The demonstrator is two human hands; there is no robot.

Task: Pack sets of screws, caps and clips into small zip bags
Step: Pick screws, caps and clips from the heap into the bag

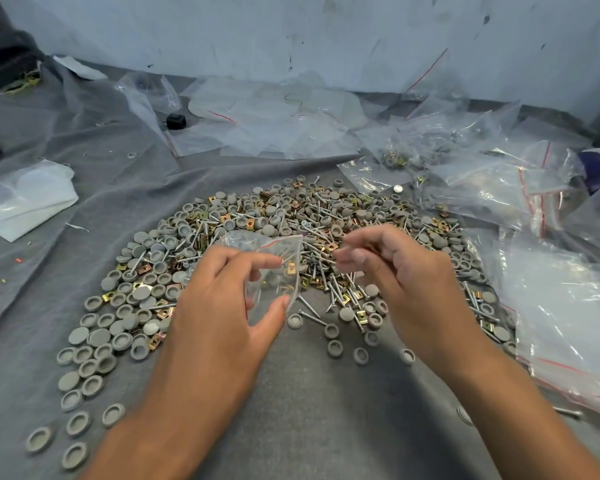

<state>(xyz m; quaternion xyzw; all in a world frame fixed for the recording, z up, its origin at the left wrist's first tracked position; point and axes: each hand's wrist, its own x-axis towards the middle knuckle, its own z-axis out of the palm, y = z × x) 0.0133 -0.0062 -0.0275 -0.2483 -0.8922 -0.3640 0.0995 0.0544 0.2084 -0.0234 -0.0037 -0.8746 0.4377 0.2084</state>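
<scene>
- On grey felt-like cloth [309, 410] covering the work surface, far left: a crumpled white translucent plastic sheet [25, 199] lies flat, well apart from the parts heap.
- Left foreground: round grey plastic caps [94, 344] spread out loosely, some hollow side up, some dome side up; the scatter thins toward the near left corner.
- Centre: a broad mixed heap [326, 216] of grey caps, silver metal screws [336, 291] and small brass-coloured square metal clips [359, 313] lies on the cloth.
- Left hand [219, 306]: hovers over the near left part of the heap. Thumb and fingers curl round a small clear zip bag with a red seal line [278, 265], pinching its lower part; the bag's mouth points up and away.
- Inside the small bag: at least one brass-coloured clip and a grey cap show through the plastic; the rest of the contents are too blurred to tell.
- Right hand [409, 282]: held just right of the bag's mouth, above the screws. Fingertips are drawn together toward the thumb; motion blur hides whether they pinch anything.
- Back centre: a pile of empty clear zip bags [274, 123] lies near the pale wall [291, 29], with a small black object [176, 120] beside it.
- Right: filled clear zip bags [492, 168] are heaped up; more clear bags [568, 323] lie at the near right edge.
</scene>
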